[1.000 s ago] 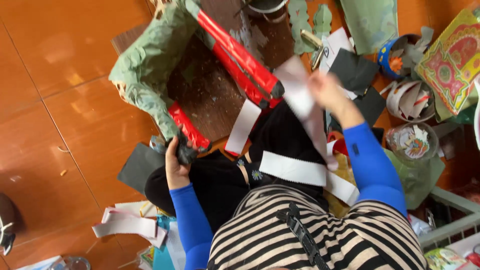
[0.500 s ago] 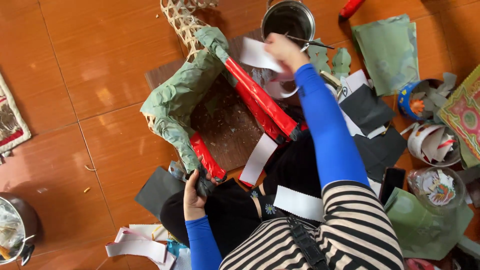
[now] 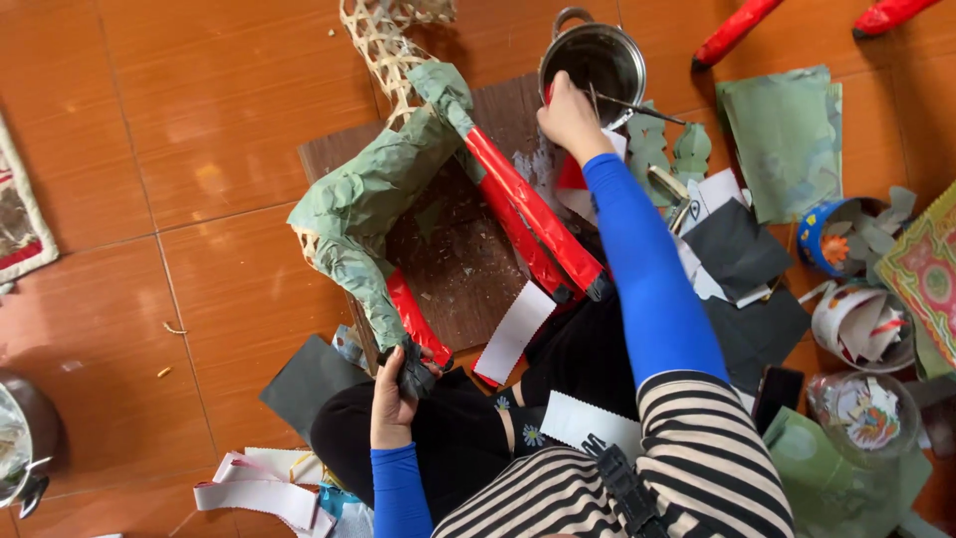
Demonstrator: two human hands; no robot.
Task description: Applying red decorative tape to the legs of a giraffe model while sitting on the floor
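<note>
A woven bamboo frame (image 3: 383, 45), partly covered in crumpled green paper (image 3: 373, 189) and red paper strips (image 3: 528, 214), lies on a dark board (image 3: 448, 259) on the floor. My left hand (image 3: 393, 399) grips the frame's near end, by a red-wrapped leg (image 3: 416, 321). My right hand (image 3: 570, 118) reaches out to the rim of a metal pot (image 3: 593, 60); its fingers are curled, and what they hold is hidden. A thin stick (image 3: 637, 108) rests across the pot's edge.
Green paper sheets (image 3: 782, 134), black paper (image 3: 742, 249), white strips (image 3: 513, 334), a blue tin of cut shapes (image 3: 836, 234), tape rolls (image 3: 861, 324) and a glass jar (image 3: 861, 408) crowd the right. Red pieces (image 3: 737, 30) lie far right. Another pot (image 3: 20, 438) sits at left.
My right hand held a white paper strip, then stretched forward to the metal pot. My left hand stayed on the frame's near end. The view shifted, with the frame now more central.
</note>
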